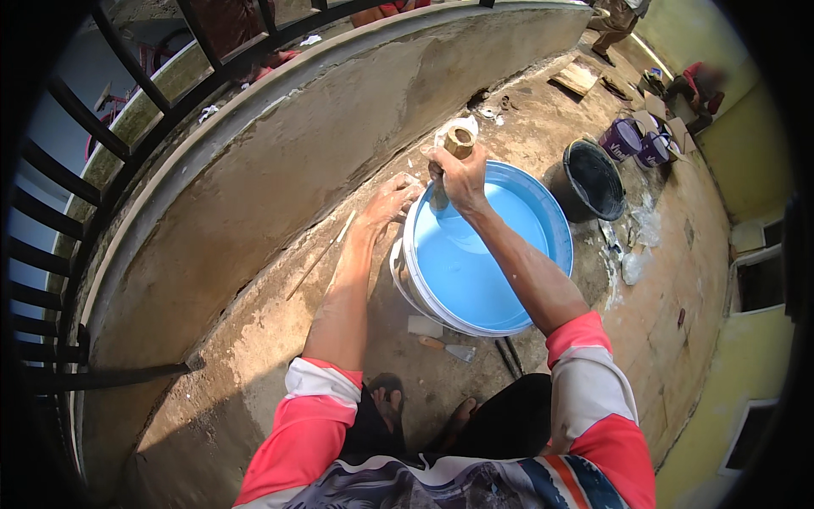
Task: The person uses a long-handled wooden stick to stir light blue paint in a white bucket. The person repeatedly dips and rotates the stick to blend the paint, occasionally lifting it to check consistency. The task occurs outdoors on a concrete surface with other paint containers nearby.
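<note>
A large white bucket (415, 276) stands in front of me, holding light blue paint (475, 263). My right hand (462, 180) is closed round a thick, hollow-ended stick, like bamboo (460, 140), at the far left of the rim. The stick leans upright, and its lower end goes down into the paint by the inner wall. My left hand (392, 201) is at the bucket's left rim, its fingers bent against the edge. Part of its grip is hidden by the hand itself.
A black bucket (593, 182) stands to the right, with purple tubs (621, 140) beyond. A scraper (449, 348) lies near my feet, and a thin stick (320, 254) lies by the low wall (280, 170). Crumpled clear plastic (636, 263) lies right. Other people (699, 89) are at the back.
</note>
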Demonstrator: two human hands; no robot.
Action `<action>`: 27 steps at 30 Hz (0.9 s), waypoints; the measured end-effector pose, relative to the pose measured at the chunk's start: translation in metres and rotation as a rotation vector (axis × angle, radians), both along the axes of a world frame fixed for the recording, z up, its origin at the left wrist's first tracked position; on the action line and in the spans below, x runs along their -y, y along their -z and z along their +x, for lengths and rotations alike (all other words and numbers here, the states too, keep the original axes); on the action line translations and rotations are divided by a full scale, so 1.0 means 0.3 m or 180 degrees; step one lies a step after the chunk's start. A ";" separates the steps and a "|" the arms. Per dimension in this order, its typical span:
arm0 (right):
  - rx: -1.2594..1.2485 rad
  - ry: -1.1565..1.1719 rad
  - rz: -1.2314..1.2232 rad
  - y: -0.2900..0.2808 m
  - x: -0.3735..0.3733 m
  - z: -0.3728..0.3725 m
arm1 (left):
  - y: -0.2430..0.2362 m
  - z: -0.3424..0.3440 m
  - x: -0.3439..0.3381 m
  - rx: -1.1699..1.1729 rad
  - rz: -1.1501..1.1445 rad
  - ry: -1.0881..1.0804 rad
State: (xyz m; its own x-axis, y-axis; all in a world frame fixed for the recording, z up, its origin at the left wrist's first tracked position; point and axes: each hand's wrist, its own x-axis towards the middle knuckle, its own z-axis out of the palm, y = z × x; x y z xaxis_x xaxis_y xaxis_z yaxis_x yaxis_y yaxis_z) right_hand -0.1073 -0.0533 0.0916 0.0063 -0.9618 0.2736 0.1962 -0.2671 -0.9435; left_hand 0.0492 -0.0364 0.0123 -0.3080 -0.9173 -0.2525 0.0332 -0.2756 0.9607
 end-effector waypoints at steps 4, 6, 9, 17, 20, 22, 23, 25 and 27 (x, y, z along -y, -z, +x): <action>-0.0274 -0.0676 0.0131 -0.073 -0.199 0.040 | -0.054 -0.016 -0.012 -0.0120 0.0125 -0.0205; -0.0169 -0.0944 0.0248 -0.114 -0.298 0.043 | -0.011 0.023 0.007 -0.0217 -0.0079 -0.0025; -0.0431 -0.1091 0.0324 -0.128 -0.437 -0.051 | -0.023 0.001 0.001 -0.0189 0.0133 0.0035; -0.1315 -0.0996 -0.0192 -0.052 -0.539 -0.396 | -0.032 -0.011 -0.029 0.0060 0.0106 -0.0221; -0.0912 -0.0126 -0.0081 -0.053 -0.406 -0.477 | -0.019 0.002 -0.007 0.0109 0.0144 0.0085; -0.0722 0.0364 -0.0240 -0.058 -0.309 -0.525 | -0.036 -0.018 -0.021 0.0113 0.0038 0.0062; -0.0727 0.0530 -0.0332 -0.051 -0.271 -0.526 | -0.044 -0.022 -0.027 0.0116 -0.0011 0.0040; -0.0723 0.0851 -0.0509 -0.029 -0.195 -0.510 | -0.064 -0.014 -0.022 0.0272 -0.0144 0.0045; -0.0653 0.1028 -0.0605 0.002 -0.118 -0.475 | -0.076 -0.012 -0.017 0.0495 -0.0225 0.0073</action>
State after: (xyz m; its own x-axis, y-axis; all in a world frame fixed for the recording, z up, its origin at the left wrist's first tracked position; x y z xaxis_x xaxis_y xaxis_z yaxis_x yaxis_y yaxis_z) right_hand -0.2498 -0.0178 0.0910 -0.2142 -0.8559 0.4707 -0.1126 -0.4570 -0.8823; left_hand 0.0457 -0.0314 0.0352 -0.2913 -0.9276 -0.2339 -0.1230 -0.2061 0.9708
